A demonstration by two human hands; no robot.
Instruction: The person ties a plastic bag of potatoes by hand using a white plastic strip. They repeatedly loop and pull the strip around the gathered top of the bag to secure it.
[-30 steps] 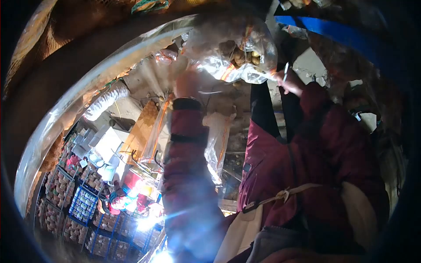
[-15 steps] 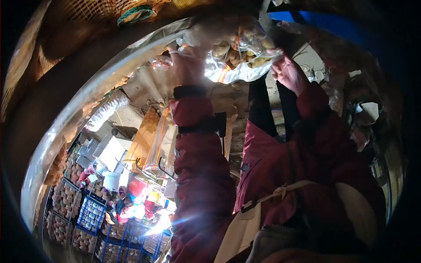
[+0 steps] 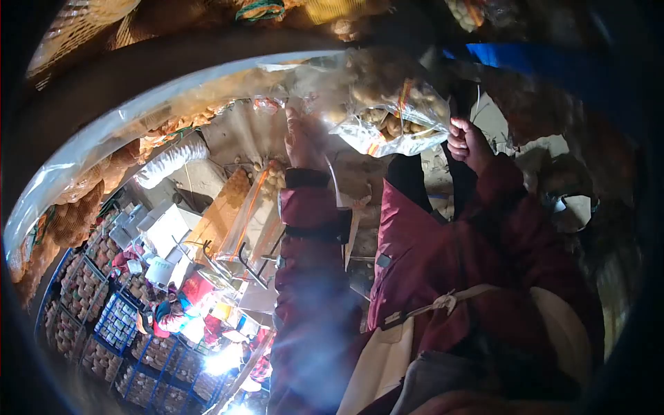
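A clear plastic bag with orange stripes (image 3: 387,146) holds several round, brown, potato-like items (image 3: 395,126) at the upper middle. My right hand (image 3: 470,145) is closed round the gathered right corner of this bag. Beside the bag's left side is my left hand (image 3: 303,138), palm partly visible. Glare and haze smear its fingertips, so whether they grip the plastic cannot be made out. Both arms reach forward in dark red sleeves.
Mesh sacks (image 3: 79,207) line the left edge, with a ribbed white tube (image 3: 171,164) nearby. Lower left are blue-framed racks (image 3: 117,321), white boxes (image 3: 169,232) and people (image 3: 169,315) in bright light. Tall striped bags (image 3: 242,214) stand by bent metal bars (image 3: 252,270).
The bag and both my hands appear lower in the view. My right hand's fingers, looser before, are now folded tightly round the bag's corner. The background has shifted too.
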